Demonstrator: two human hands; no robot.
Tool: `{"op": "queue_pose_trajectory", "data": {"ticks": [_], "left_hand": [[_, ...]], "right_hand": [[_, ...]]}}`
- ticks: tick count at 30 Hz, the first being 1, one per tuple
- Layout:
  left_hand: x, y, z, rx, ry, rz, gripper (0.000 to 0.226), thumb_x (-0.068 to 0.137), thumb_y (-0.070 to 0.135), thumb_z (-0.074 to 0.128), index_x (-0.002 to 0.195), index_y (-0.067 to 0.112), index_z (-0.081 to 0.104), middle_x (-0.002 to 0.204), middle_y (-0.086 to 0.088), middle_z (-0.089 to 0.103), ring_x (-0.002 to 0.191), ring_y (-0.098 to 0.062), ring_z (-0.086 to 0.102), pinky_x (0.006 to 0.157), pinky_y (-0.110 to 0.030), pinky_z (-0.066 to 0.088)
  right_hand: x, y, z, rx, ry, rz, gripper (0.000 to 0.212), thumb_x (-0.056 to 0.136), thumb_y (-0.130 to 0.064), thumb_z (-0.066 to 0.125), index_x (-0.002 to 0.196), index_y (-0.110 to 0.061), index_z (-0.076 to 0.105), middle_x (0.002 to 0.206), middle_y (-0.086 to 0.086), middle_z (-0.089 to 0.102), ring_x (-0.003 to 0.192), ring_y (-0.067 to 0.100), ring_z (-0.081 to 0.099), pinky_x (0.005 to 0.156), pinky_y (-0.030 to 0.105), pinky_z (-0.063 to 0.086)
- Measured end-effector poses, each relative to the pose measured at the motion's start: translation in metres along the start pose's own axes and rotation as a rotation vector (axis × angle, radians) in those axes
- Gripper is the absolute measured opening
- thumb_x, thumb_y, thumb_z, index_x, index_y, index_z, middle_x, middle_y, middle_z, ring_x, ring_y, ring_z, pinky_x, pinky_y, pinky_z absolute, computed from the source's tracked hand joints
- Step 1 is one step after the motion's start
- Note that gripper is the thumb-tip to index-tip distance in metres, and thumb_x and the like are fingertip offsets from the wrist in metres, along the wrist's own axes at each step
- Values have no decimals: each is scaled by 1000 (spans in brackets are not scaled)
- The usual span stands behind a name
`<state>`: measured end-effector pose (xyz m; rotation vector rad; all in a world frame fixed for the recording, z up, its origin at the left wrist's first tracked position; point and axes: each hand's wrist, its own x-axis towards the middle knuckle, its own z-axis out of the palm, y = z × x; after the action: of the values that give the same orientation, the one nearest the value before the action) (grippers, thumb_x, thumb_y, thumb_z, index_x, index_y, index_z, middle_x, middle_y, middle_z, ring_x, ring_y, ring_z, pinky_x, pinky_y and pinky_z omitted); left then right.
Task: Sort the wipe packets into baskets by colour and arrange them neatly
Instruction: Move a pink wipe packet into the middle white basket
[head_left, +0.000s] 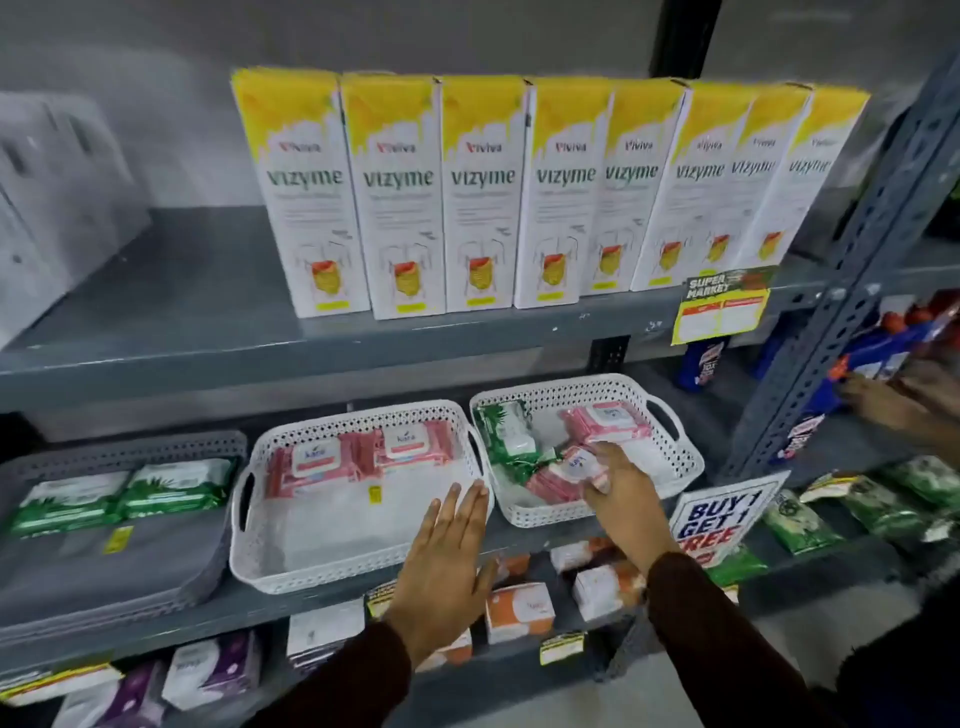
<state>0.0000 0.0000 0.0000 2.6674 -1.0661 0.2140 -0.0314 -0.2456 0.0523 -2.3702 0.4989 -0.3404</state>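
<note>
Three baskets stand on the middle shelf. The grey basket at the left holds two green wipe packets side by side. The middle white basket holds two pink packets in a row at its back. The right white basket holds a mixed heap: green packets and pink ones. My right hand reaches into this basket and closes on a pink packet. My left hand lies flat, fingers apart, on the front rim of the middle basket, holding nothing.
Tall yellow-and-white cartons line the shelf above. A "Buy 1 Get 1 Free" sign stands right of the baskets, with green pouches beyond. Another person's hand handles blue packs at the far right. Small boxes fill the shelf below.
</note>
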Motion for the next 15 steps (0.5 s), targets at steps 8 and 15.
{"op": "queue_pose_trajectory", "data": {"ticks": [8, 15], "left_hand": [[17, 4, 33, 95, -31, -74, 60, 98, 42, 33, 148, 9, 30, 155, -8, 33, 143, -26, 26, 113, -39, 12], [7, -4, 29, 67, -18, -105, 55, 102, 43, 17, 150, 16, 25, 156, -3, 30, 145, -23, 23, 116, -45, 23]], "right_hand": [[79, 28, 26, -147, -271, 147, 91, 66, -42, 86, 140, -8, 45, 138, 16, 55, 126, 35, 53, 103, 42, 47], [108, 56, 37, -128, -211, 184, 51, 32, -42, 87, 71, -18, 64, 75, 3, 68, 73, 22, 67, 70, 29, 58]]}}
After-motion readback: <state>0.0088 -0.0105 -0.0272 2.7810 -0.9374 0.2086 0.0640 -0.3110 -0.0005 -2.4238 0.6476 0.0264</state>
